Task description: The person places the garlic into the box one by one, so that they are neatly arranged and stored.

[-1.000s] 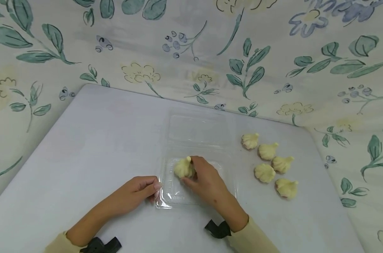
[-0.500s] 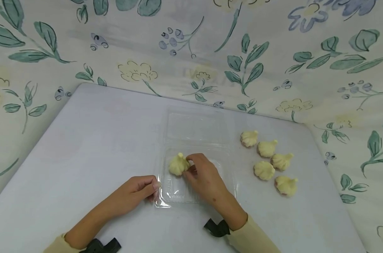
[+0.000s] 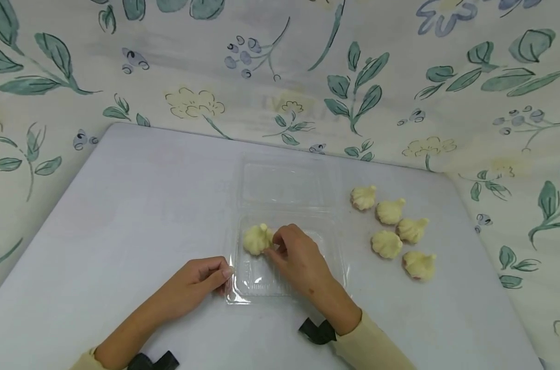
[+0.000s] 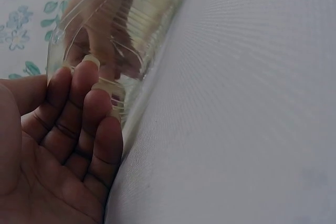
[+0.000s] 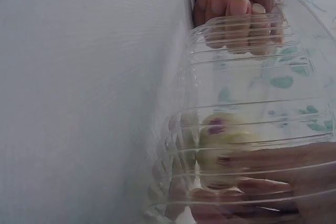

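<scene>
Where the right hand (image 3: 300,259) is: over the near, base part of a clear, ribbed plastic box (image 3: 240,299), its thumb and index finger bent close together at the right side of 1 pale yellow, ribbed garlic bulb (image 3: 254,240); I cannot tell whether they pinch it or only touch it
Garlic bulb in the box: sits in the base, toward its left side and nearer the hinge than the front edge; through the clear wall, the right wrist view shows a small purple patch on it
Left hand (image 3: 202,282): holds the left rim of the box near its front corner, thumb above and fingers at the outer wall
Lid (image 3: 284,182): folded back and lying flat on the far side of the base
Garlic on the right: 5 more pale yellow garlic bulbs (image 3: 412,230) in a loose cluster, apart from the box, stems mostly pointing right
Tabletop: smooth white board (image 3: 155,205) under the box and the cluster
Sleeves and straps: cream sleeves (image 3: 370,345) on both arms, with a black wrist mount (image 3: 319,332) at each wrist
Backdrop: white cloth (image 3: 257,108) printed with green leaves, blue berries and yellow flowers
</scene>
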Tool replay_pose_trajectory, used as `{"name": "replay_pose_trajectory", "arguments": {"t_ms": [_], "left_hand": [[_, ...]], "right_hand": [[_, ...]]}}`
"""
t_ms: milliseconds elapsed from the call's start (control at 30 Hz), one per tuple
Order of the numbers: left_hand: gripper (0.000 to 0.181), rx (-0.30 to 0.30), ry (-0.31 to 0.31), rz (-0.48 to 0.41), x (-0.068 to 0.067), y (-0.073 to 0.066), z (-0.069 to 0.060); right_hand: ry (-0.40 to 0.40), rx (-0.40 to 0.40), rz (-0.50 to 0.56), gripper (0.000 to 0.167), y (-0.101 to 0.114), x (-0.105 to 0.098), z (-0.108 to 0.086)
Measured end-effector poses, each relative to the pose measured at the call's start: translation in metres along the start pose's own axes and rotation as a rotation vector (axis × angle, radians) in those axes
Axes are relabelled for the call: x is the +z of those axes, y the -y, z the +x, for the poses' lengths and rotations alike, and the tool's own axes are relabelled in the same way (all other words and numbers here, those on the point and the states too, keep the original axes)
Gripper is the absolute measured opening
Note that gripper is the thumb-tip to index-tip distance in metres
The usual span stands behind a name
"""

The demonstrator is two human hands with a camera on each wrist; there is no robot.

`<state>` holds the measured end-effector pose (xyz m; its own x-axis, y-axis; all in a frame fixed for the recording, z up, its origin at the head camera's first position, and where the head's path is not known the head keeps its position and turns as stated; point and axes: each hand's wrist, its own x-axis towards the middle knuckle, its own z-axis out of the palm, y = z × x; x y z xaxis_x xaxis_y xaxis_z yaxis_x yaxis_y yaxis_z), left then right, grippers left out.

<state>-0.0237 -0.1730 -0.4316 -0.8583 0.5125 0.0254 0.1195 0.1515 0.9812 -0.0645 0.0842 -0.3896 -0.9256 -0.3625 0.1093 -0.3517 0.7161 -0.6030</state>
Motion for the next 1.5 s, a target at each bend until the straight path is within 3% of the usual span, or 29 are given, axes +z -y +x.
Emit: {"name": "replay_pose_trajectory", "arguments": {"t_ms": [367, 667, 1500], "left_hand": [[0.025, -0.015, -0.006, -0.007, 0.0004, -0.0019, -0.0002], [0.026, -0.035, -0.021, 0.016, -0.0006, -0.0013, -0.0016], [0.024, 0.012, 0.018, 0.022, 0.0004, -0.0021, -0.0022]], "right_hand": [[-0.010, -0.055, -0.063, 0.008, -0.0015, 0.0021, -0.0012], [-0.004, -0.067, -0.052, 0.009, 0.0002, 0.0016, -0.0008], [0.008, -0.057, -0.064, 0.008, 0.0034, -0.0031, -0.0044]]}}
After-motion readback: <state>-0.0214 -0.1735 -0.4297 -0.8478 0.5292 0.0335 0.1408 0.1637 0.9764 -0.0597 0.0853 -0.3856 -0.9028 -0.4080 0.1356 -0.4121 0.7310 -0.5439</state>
